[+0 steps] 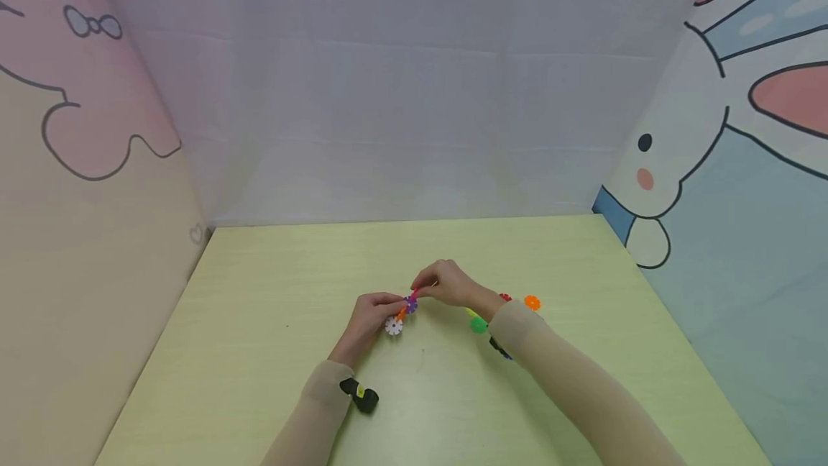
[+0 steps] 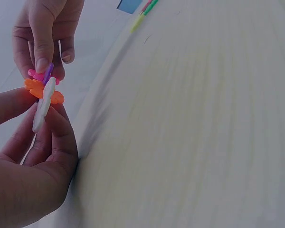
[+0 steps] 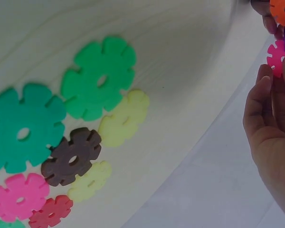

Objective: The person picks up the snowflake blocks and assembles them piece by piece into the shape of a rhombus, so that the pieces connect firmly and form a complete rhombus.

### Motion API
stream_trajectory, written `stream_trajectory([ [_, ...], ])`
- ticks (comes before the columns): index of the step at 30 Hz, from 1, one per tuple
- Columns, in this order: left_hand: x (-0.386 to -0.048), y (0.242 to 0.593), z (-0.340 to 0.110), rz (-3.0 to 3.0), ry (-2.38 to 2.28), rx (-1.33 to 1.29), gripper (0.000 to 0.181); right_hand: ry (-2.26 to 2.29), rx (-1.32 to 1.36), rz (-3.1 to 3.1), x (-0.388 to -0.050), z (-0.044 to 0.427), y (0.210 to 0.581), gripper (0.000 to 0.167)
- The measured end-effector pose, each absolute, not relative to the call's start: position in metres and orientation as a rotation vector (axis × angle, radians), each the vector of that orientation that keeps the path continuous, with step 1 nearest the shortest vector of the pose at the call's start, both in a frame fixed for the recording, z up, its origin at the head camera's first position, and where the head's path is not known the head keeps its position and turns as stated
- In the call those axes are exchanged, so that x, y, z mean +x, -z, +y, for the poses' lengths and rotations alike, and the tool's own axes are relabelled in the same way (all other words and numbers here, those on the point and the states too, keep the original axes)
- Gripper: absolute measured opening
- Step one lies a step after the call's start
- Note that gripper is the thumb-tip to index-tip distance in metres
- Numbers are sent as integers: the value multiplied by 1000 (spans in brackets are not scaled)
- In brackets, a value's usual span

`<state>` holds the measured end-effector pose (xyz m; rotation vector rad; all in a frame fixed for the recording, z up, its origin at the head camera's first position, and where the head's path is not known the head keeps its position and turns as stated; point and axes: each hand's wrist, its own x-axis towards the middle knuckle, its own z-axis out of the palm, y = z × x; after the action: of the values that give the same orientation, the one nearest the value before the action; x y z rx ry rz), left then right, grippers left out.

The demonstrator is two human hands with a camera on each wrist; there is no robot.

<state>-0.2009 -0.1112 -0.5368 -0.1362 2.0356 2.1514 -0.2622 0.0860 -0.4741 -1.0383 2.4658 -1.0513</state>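
Note:
A short chain of slotted snowflake discs hangs between both hands above the table. At its lower end is a white disc (image 1: 393, 326), followed by an orange disc (image 2: 32, 87), a purple disc (image 1: 410, 304) and a pink disc (image 3: 277, 58). My left hand (image 1: 370, 318) pinches the chain around the orange and white discs, thumb on one side and curled fingers on the other. From the far side, my right hand (image 1: 453, 284) pinches the pink disc between thumb and fingers. The pink disc touches the purple one; how deep the slots fit is too small to tell.
Loose discs lie on the pale table (image 1: 259, 380) by the right forearm, among them an orange disc (image 1: 532, 303), a green disc (image 3: 100, 78), a teal disc (image 3: 26, 128) and a dark brown disc (image 3: 72, 156). The forearm partly covers them. A white curtain (image 1: 401, 92) stands behind.

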Motion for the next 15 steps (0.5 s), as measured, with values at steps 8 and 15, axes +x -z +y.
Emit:
stream_trajectory([
  [8, -200, 537, -112, 2018, -2169, -138, 23, 1095, -978, 2437, -260, 85, 474, 10],
  [15, -199, 535, -112, 1972, -2180, -90, 28, 1090, -948, 2433, -260, 84, 475, 12],
])
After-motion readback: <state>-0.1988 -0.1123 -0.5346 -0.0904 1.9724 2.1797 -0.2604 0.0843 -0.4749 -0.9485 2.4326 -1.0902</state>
